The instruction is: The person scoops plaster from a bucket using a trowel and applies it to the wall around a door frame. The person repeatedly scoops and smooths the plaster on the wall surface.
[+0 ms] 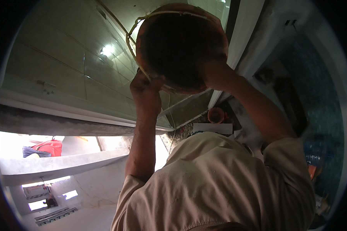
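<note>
A round reddish-orange bucket (221,36) is up at twelve o'clock in my view, its open mouth turned toward me. My left hand (146,94) is closed on its rim at about seven o'clock, right by the lower end of the pale yellowish handle (129,42). My right hand (218,76) is at the rim near four o'clock, apart from the left; its fingers sink into shadow, so I cannot tell whether they grip the edge or only press against it.

I'd judge the bucket a fairly stiff shell, bulky more than fragile, perhaps a little slick if the rim is wet. Its weight I can't judge, because the inside is too dark to show any load. Two opposite points of the rim should be the surest hold; the handle looks thin and uneven, likely to swing or cut into the fingers.

As for looks, the rim is worn and smudged, the mouth nearly black, and the handle arcs loosely outside it from seven o'clock round to one. Glossy wall tiles (65,54) spread from nine to eleven o'clock, and a smaller orange bucket (216,115) sits below, toward five.
</note>
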`<state>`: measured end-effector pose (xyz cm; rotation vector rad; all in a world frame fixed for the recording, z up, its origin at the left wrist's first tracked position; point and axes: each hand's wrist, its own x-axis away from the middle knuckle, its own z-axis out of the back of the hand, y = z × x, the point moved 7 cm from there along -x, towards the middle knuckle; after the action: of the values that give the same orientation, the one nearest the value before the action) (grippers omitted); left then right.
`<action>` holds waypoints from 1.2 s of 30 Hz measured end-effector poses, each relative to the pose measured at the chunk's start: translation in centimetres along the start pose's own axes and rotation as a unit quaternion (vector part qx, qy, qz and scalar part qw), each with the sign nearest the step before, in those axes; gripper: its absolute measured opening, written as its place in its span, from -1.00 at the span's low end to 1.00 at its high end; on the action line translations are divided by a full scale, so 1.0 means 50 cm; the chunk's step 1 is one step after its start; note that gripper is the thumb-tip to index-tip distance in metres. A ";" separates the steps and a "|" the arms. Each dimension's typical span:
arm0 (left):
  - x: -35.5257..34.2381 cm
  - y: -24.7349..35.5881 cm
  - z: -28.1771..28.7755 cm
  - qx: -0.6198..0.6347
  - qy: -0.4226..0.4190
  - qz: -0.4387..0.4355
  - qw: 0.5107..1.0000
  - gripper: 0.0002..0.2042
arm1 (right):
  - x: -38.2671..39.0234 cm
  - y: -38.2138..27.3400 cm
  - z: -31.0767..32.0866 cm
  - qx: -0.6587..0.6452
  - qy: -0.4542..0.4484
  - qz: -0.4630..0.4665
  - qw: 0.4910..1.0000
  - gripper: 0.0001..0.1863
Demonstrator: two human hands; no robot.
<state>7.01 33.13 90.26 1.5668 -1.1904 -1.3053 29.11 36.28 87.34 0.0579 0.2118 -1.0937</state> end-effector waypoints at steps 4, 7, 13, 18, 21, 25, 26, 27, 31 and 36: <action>-0.004 0.001 -0.006 -0.030 -0.028 -0.015 0.999 -0.76 | -0.023 0.029 -0.003 -0.008 0.033 -0.030 0.999 -0.69; -0.004 0.008 -0.015 -0.019 -0.029 0.020 0.999 -0.74 | -0.017 0.030 0.023 -0.023 0.011 -0.109 0.994 -0.75; 0.020 0.035 -0.020 -0.105 0.010 0.002 0.994 -0.78 | 0.029 0.003 0.095 0.085 0.050 -0.120 0.988 -0.79; 0.026 0.056 -0.035 -0.226 -0.008 -0.111 0.968 -0.83 | -0.015 0.003 0.079 0.077 -0.058 -0.130 0.987 -0.82; 0.031 0.043 -0.026 -0.190 -0.035 -0.117 0.974 -0.83 | -0.024 0.015 0.002 0.157 -0.100 0.085 0.979 -0.79; 0.018 0.049 -0.014 -0.204 -0.087 -0.057 0.973 -0.79 | 0.013 0.028 -0.082 0.167 -0.070 0.215 0.960 -0.79; 0.020 0.053 -0.006 -0.189 -0.086 -0.036 0.978 -0.80 | 0.005 0.010 -0.073 0.110 -0.078 0.181 0.974 -0.80; 0.022 0.052 0.003 -0.172 -0.085 -0.016 0.981 -0.81 | 0.003 -0.004 -0.075 -0.014 -0.123 0.070 0.990 -0.81; 0.012 0.012 0.024 -0.116 -0.096 0.023 0.988 -0.78 | 0.034 -0.072 -0.106 -0.058 -0.066 0.124 0.988 -0.86; 0.020 -0.054 0.045 -0.014 -0.094 0.169 0.981 -0.75 | 0.059 -0.086 -0.125 -0.377 -0.169 -0.074 0.908 -0.74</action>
<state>5.35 32.93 87.03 1.1761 -1.4751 -1.2552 25.72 32.68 80.87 -0.8490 0.3178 -1.0901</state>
